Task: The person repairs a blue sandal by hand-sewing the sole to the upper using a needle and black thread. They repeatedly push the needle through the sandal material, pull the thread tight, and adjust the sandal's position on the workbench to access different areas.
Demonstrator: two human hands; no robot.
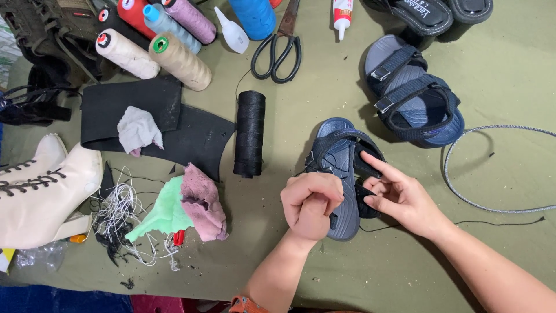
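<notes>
A small blue rubber sandal with black straps [340, 168] lies on the green cloth table [509, 75], a little below and to the right of the middle. Both hands are on it.

The left hand [311, 203] is curled into a tight fist at the sandal's 8 o'clock side. It rests against the sole. It seems to pinch something small, maybe a thin black thread [492, 222], but the picture does not show this clearly.

The right hand [399, 197] is at the sandal's 4 o'clock side. Its pointer finger sticks out straight and touches the black strap. The other fingers are bent and press on the strap's side. The thin black thread runs out from under this hand toward 3 o'clock.

A bigger blue sandal with black straps and silver buckles [411, 93] sits at 1 o'clock from the small one, well apart. A tall spool of black thread [250, 133] lies at 9 o'clock, near the sandal. Black scissors [279, 55] lie at 11 o'clock, farther up. A grey cord [463, 191] curves at 3 o'clock. Pink and green rags [185, 208] lie far at 9 o'clock, and a cream lace-up boot [40, 191] sits at the table's left edge.
</notes>
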